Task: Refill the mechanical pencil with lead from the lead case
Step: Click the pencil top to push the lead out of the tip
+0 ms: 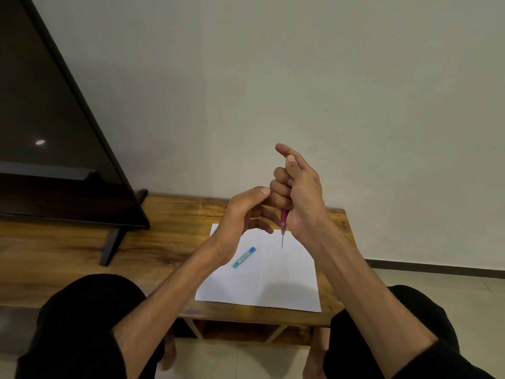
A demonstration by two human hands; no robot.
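Observation:
My right hand (296,192) grips a pink mechanical pencil (283,218) upright, tip pointing down, with a thin dark lead sticking out of the tip above the white paper (273,280). The thumb lies over the pencil's top end, which is hidden. My left hand (246,212) hovers just left of it with its fingers loosely curled and its thumb tip touching my right fingers; it holds nothing that I can see. A teal lead case (244,257) with a blue cap lies on the paper's left part, below my left wrist.
The paper lies on a low wooden table (169,236) against a pale wall. A dark TV screen (54,138) on a black stand fills the left. My knees in black cloth frame the table's near edge; open shelves show underneath.

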